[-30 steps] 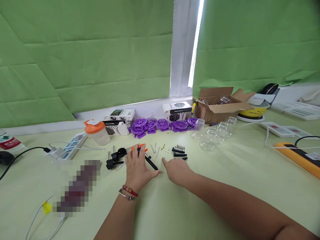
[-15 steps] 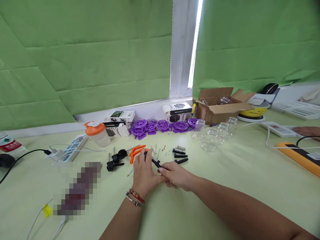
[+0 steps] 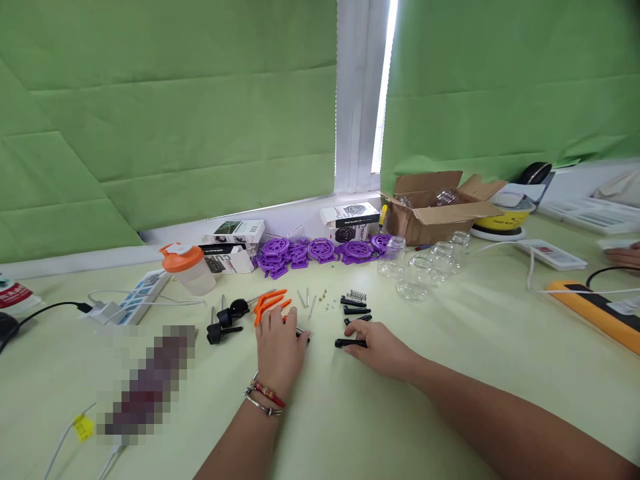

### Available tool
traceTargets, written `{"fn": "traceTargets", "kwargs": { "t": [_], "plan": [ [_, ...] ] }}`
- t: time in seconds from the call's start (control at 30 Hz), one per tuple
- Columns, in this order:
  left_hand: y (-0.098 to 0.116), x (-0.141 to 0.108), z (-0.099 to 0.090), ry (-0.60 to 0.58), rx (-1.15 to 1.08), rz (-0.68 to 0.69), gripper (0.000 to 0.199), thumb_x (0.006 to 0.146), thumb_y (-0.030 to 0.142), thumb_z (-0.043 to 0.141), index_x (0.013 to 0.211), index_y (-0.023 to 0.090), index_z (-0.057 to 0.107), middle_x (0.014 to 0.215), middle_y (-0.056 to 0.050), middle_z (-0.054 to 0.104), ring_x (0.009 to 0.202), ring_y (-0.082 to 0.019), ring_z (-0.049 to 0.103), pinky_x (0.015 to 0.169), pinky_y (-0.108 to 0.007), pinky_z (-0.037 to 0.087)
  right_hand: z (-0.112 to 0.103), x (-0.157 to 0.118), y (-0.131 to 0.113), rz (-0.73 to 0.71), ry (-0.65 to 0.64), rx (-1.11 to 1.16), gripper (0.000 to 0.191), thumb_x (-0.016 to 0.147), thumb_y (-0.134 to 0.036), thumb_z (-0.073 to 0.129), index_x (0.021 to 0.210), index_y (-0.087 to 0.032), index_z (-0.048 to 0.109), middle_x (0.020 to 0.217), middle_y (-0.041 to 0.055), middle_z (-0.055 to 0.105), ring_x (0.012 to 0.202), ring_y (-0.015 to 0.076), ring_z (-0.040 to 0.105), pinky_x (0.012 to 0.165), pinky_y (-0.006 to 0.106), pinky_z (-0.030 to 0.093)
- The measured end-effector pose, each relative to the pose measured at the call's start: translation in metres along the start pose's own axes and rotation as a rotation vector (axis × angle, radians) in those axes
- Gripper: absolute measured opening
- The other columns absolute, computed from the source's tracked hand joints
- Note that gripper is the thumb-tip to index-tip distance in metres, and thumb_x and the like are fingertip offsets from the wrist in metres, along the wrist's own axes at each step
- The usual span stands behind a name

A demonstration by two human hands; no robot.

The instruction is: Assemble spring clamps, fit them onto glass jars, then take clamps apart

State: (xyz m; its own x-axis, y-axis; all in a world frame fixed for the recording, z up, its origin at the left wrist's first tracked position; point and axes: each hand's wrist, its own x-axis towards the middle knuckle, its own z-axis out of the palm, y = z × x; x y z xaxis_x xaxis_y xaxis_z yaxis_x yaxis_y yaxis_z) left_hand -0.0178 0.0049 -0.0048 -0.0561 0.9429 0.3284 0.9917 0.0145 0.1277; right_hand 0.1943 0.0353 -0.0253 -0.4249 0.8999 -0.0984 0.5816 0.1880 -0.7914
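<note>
My right hand (image 3: 377, 348) pinches a black plastic part (image 3: 346, 343) low over the green table, just in front of several similar black parts (image 3: 356, 311) and a spring (image 3: 357, 295). Palm down, my left hand (image 3: 281, 343) is closed over a dark rod-like piece (image 3: 303, 334) whose end shows by the thumb; the rest is hidden. Orange plastic parts (image 3: 269, 303) lie just beyond its fingers. Black knob-like parts (image 3: 224, 323) with metal rods are to its left. Metal pins (image 3: 307, 297) and tiny brass pieces (image 3: 323, 294) lie between the hands, farther back.
Purple discs (image 3: 321, 250), white boxes (image 3: 350, 213) and an open carton (image 3: 445, 213) line the back. Glass jars (image 3: 423, 268) stand back right. On the left are an orange-lidded cup (image 3: 189, 269) and a power strip (image 3: 145, 296). Another person's hand (image 3: 625, 255) shows at the right edge.
My hands have moved apart; the black pieces held together between them are now separate. My right hand has shifted right with one, and my left hand has lowered toward the table.
</note>
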Motion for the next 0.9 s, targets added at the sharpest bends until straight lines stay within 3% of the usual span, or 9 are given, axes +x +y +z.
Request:
{"fn": "traceTargets", "kwargs": {
  "t": [0.07,0.13,0.27,0.33,0.53,0.7,0.9],
  "plan": [
    [0.008,-0.004,0.000,0.020,-0.093,0.109,0.035,0.080,0.028,0.053,0.113,0.017,0.052,0.118,-0.013,0.049,0.113,-0.029,0.041,0.095,-0.043,0.036,0.000,0.001,0.000,-0.020,0.026,0.001,0.019,0.077,-0.037,0.054,0.084,-0.020,0.059,0.068,-0.0006,0.057,0.056,0.0120,0.047,0.052,0.022,0.034],
    [0.018,-0.009,0.004,-0.056,-0.247,0.193,0.031,0.080,0.024,0.052,0.111,0.017,0.053,0.114,-0.010,0.051,0.107,-0.024,0.047,0.091,-0.036,0.040,0.001,0.002,-0.001,-0.044,0.064,0.000,0.020,0.078,-0.038,0.052,0.076,-0.020,0.059,0.060,-0.0023,0.052,0.052,0.0105,0.042,0.050,0.022,0.031],
    [0.037,-0.018,0.014,-0.281,-0.461,0.197,0.025,0.076,0.024,0.056,0.101,0.021,0.055,0.102,-0.005,0.054,0.085,-0.016,0.054,0.073,-0.027,0.045,0.000,0.002,-0.005,-0.077,0.106,0.009,0.026,0.080,-0.041,0.049,0.071,-0.019,0.060,0.053,-0.0039,0.047,0.048,0.0092,0.036,0.046,0.021,0.026],
    [0.042,-0.018,0.016,-0.328,-0.465,0.186,0.016,0.077,0.022,0.054,0.093,0.021,0.056,0.094,-0.003,0.056,0.079,-0.015,0.054,0.068,-0.026,0.044,-0.001,0.002,-0.005,-0.102,0.119,0.021,0.027,0.081,-0.041,0.049,0.070,-0.019,0.060,0.053,-0.0041,0.046,0.048,0.0091,0.036,0.046,0.021,0.025],
    [0.042,-0.014,0.018,-0.325,-0.406,0.157,0.012,0.081,0.022,0.047,0.081,0.021,0.059,0.082,-0.001,0.058,0.073,-0.013,0.054,0.065,-0.023,0.039,-0.010,0.005,0.001,-0.007,0.161,0.149,0.028,0.077,-0.045,0.053,0.069,-0.018,0.057,0.053,-0.0044,0.045,0.048,0.0085,0.035,0.046,0.020,0.027],
    [0.042,-0.014,0.018,-0.322,-0.401,0.169,0.013,0.081,0.030,0.050,0.085,0.022,0.060,0.083,0.000,0.059,0.074,-0.013,0.055,0.064,-0.023,0.038,-0.010,0.006,0.003,0.128,0.061,0.321,0.031,0.077,-0.048,0.051,0.075,-0.017,0.055,0.053,-0.0040,0.050,0.044,0.0076,0.035,0.042,0.019,0.026],
    [0.040,-0.013,0.016,-0.328,-0.338,0.094,0.018,0.083,0.028,0.045,0.081,0.021,0.062,0.082,-0.002,0.061,0.075,-0.014,0.056,0.066,-0.023,0.037,-0.018,0.009,0.013,0.101,0.102,0.143,0.030,0.072,-0.047,0.057,0.071,-0.017,0.061,0.058,-0.0015,0.056,0.051,0.0100,0.042,0.046,0.021,0.031]
  ]
}}
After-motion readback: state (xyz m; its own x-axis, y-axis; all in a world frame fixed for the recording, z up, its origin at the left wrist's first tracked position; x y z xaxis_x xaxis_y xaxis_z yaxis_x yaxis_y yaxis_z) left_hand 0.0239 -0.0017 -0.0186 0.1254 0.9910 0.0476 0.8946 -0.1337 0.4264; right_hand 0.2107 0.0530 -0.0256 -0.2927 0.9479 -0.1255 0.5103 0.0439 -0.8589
